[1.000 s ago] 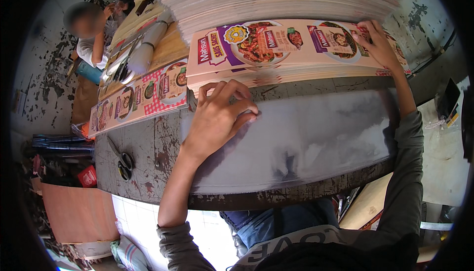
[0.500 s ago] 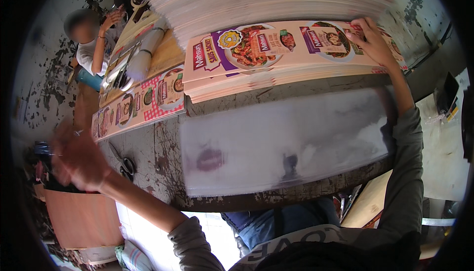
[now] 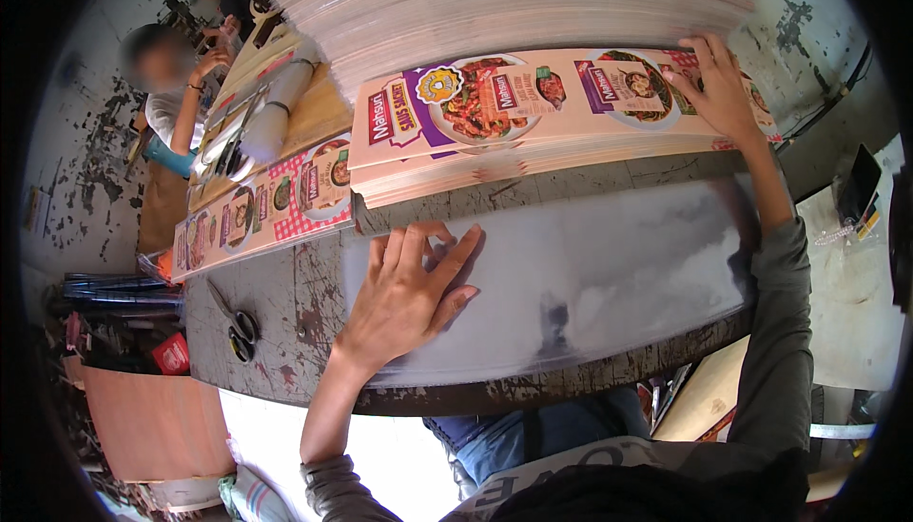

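Note:
My left hand (image 3: pixel 404 284) lies over the left end of a pile of clear plastic sheets or sleeves (image 3: pixel 609 265). Its fingers are spread and slightly bent, and nothing shows in them. On top of a stack of long, pale pink printed cards (image 3: pixel 571 127) rests my right hand (image 3: pixel 720 94), near the stack's right end. Its thumb stands apart from the fingers, and it is open against the top card. The cards carry pictures of food dishes. Just in front of them, nearer to me, is the plastic pile, its surface shiny with reflections.
Behind the cards rises a tall stack of sheets (image 3: pixel 514 9). More printed cards (image 3: pixel 257 208) lie to the left, with a rolled plastic bundle (image 3: pixel 271 118) behind them. Black-handled scissors (image 3: pixel 240 332) sit on the worn table (image 3: pixel 295 284). Another person (image 3: pixel 171 94) is at the far left.
My left hand has swung from beyond the table's left edge rightward onto the plastic. The right hand stays on the cards, almost unmoved.

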### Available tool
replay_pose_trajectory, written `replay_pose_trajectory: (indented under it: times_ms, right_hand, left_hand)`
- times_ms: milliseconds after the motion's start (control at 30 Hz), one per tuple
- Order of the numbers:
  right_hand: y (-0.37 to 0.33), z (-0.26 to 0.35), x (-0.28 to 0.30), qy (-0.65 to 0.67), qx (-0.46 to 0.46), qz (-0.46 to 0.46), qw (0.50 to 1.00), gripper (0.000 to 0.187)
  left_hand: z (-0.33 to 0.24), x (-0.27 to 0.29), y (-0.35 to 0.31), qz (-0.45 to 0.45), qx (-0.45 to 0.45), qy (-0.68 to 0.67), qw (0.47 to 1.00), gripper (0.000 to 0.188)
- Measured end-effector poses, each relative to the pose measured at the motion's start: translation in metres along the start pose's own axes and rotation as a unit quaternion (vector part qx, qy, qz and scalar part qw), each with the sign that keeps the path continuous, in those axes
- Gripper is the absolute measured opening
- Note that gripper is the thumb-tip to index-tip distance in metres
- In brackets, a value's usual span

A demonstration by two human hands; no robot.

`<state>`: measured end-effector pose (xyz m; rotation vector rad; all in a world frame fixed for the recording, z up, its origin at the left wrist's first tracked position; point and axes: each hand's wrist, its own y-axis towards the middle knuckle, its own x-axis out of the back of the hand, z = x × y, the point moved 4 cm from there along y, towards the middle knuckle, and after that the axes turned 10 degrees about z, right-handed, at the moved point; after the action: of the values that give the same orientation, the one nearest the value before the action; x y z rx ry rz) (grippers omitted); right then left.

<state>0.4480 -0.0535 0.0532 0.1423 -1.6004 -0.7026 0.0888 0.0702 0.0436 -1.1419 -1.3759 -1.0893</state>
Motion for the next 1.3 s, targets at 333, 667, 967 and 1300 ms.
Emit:
replay_pose_trajectory:
  times_ms: [333, 667, 967, 1300]
  right_hand:
    - [-0.055, 0.184, 0.007, 0.109, 0.370, 0.228, 0.894, 0.067]
    - [-0.059, 0.180, 0.006, 0.122, 0.359, 0.212, 0.901, 0.064]
    - [-0.021, 0.132, 0.011, 0.094, 0.230, 0.080, 0.965, 0.053]
    - [0.030, 0.037, -0.023, 0.111, 0.043, 0.271, 0.955, 0.075]
  left_hand:
    - [0.002, 0.001, -0.016, 0.009, 0.074, 0.081, 0.994, 0.043]
    - [0.005, -0.022, -0.313, 0.015, 0.775, 0.277, 0.567, 0.039]
    - [-0.011, 0.027, -0.298, -0.349, 0.627, 0.308, 0.625, 0.024]
    - [0.026, 0.053, -0.025, -0.243, 0.061, 0.051, 0.967, 0.018]
